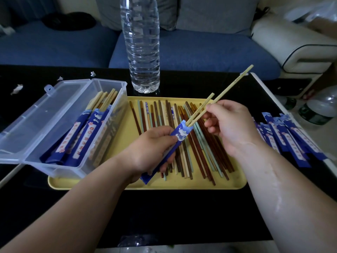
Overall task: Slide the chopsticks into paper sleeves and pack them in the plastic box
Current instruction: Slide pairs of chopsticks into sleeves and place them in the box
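The left hand [153, 148] is curled round a blue paper sleeve [180, 133], gripping it along its middle with the open mouth tilted up and to the right. The right hand [229, 125] pinches a pair of pale bamboo chopsticks [229, 87] partway along their length. Their lower ends are entered in the sleeve mouth, one stick further in than the other. How deep the tips sit cannot be seen through the paper.

The sticks look light and stiff and should slide easily. The sleeve is thin and soft, so it would likely buckle or tear if squeezed hard or if the sticks go in askew. Holding it loosely near the mouth and pushing from the upper half of the sticks seems the safest way.

Below the hands a yellow tray [182, 185] holds loose chopsticks [200, 152] of mixed colours. The plastic box [109, 81], lid open, sits on the tray's left end with sleeved pairs [87, 132] already inside. Spare sleeves [291, 139] lie on the bench [164, 216] to the right.
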